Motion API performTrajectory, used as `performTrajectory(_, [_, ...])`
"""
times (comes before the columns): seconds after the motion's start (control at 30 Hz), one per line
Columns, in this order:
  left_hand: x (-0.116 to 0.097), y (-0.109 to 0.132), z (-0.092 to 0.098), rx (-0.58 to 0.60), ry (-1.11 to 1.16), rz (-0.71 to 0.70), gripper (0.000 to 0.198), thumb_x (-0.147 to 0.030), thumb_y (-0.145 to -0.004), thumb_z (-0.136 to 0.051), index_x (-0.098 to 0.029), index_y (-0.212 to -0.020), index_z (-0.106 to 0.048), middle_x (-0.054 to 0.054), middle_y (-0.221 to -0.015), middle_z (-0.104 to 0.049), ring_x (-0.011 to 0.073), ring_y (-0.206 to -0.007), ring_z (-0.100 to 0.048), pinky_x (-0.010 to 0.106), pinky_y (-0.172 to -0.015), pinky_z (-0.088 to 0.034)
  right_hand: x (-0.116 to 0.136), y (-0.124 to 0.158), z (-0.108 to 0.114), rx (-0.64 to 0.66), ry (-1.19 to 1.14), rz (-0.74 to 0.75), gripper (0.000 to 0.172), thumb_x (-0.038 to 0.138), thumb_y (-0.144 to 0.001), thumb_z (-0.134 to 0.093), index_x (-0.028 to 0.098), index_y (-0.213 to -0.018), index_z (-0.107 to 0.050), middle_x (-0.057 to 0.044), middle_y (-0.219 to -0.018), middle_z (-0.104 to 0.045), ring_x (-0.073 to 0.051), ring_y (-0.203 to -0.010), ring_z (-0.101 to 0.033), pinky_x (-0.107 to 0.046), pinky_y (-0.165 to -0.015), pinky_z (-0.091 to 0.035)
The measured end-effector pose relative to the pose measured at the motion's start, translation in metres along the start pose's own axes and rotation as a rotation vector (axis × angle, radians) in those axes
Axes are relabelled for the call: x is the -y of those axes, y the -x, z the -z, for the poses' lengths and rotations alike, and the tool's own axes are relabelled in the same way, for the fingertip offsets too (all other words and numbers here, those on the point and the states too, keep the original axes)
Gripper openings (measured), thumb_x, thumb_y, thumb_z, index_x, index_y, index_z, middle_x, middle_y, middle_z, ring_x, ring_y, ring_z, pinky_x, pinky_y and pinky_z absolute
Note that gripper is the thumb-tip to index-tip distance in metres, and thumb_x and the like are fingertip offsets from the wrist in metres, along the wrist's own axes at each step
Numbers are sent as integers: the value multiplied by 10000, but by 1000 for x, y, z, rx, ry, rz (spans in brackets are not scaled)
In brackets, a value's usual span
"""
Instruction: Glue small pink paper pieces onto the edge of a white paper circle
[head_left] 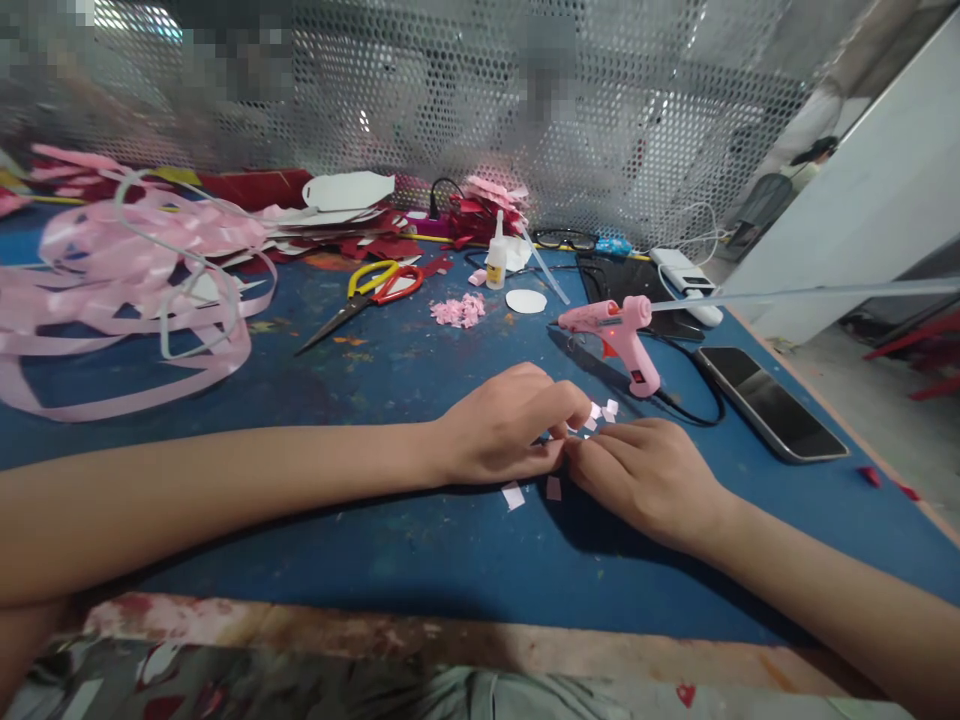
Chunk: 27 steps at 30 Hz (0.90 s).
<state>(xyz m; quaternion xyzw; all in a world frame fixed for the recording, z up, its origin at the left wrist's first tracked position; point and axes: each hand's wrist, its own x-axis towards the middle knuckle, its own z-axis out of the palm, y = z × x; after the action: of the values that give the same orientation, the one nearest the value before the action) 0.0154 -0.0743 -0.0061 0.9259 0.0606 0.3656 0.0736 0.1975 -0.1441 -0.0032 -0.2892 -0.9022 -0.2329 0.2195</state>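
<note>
A blue-topped table spreads out beneath both hands. A loose heap of pink ribbon lies well off beyond the left forearm. The left hand has its fingers bent, thumb and forefinger drawn close together; the right hand, knuckles up, curls its fingers under, the tips of the two nearly meeting. I can't tell whether either grips anything. Scissors lie beyond the left hand, a pink glue gun just beyond the right, and a phone to the right hand's right. Farther past the left hand are a small bottle, a white oval and a pile of pink bits. Smallest are the pale pink squares, some just in front of the left hand, others behind where the hands meet.

To my eye this is fingertip work on those squares, which calls for a light, careful pinch. The hands hide whatever is between their fingertips, and some squares are partly covered. The glue gun's long stick runs out of sight at the right.
</note>
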Motion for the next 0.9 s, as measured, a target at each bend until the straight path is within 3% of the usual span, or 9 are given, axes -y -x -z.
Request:
performTrajectory(0.13, [-2,1,-1,-38,11,45,230,-63,-748,-574,-214,-869,-449,-33,-728,-647,121,-687,-586,248,-685,-450,-4,3,-4,-49,-30,-79,328,109,-879,-454,163,-580,-575,24,-466,-524,-100,-416,-442,-294,-438,-248])
performTrajectory(0.27, [-1,-2,-1,-105,202,343,287,-123,-786,-630,-217,-953,-416,-32,-801,-692,117,-775,-665,257,-759,-499,-12,5,-7,-176,-95,-338,230,172,-844,-542,167,-636,-641,40,-454,-560,-76,-405,-495,-225,-425,-309])
performTrajectory(0.37, [3,-5,-4,-114,375,466,412,-121,-776,-651,-215,-1097,-411,54,-1085,-675,145,-955,-677,283,-835,-530,-16,4,-7,-235,-192,-534,145,206,-837,-593,155,-734,-681,59,-447,-554,-54,-379,-483,-173,-416,-358])
performTrajectory(0.43, [5,-6,-5,-94,483,482,526,-120,-767,-654,-219,-1218,-402,120,-1303,-563,180,-1099,-633,303,-876,-542,-16,4,-7,-239,-253,-620,128,218,-830,-612,146,-756,-689,66,-437,-539,-49,-362,-461,-162,-400,-363])
performTrajectory(0.5, [7,-7,-6,-48,590,491,606,-148,-766,-670,-225,-1301,-398,132,-1373,-513,199,-1143,-611,317,-897,-551,-16,4,-7,-232,-298,-671,124,228,-818,-626,148,-755,-696,68,-424,-529,-53,-356,-454,-165,-391,-359])
performTrajectory(0.57, [6,-8,-5,20,641,496,556,-182,-771,-686,-208,-1286,-479,112,-1309,-583,193,-1090,-644,319,-905,-553,-16,4,-7,-220,-331,-693,124,234,-805,-635,156,-730,-697,66,-420,-535,-57,-355,-460,-168,-388,-356])
performTrajectory(0.67, [6,-8,-2,89,553,471,332,-208,-795,-680,-178,-1124,-648,71,-1091,-716,168,-963,-692,284,-879,-550,-14,3,-6,-204,-360,-690,169,253,-794,-632,172,-651,-674,57,-423,-558,-62,-354,-478,-172,-379,-346])
performTrajectory(0.9, [5,-4,-1,35,457,398,158,-216,-798,-688,-158,-936,-739,69,-902,-757,148,-818,-705,229,-759,-538,-12,6,-6,-182,-271,-647,338,345,-793,-634,187,-507,-551,39,-430,-584,-78,-358,-516,-184,-382,-351])
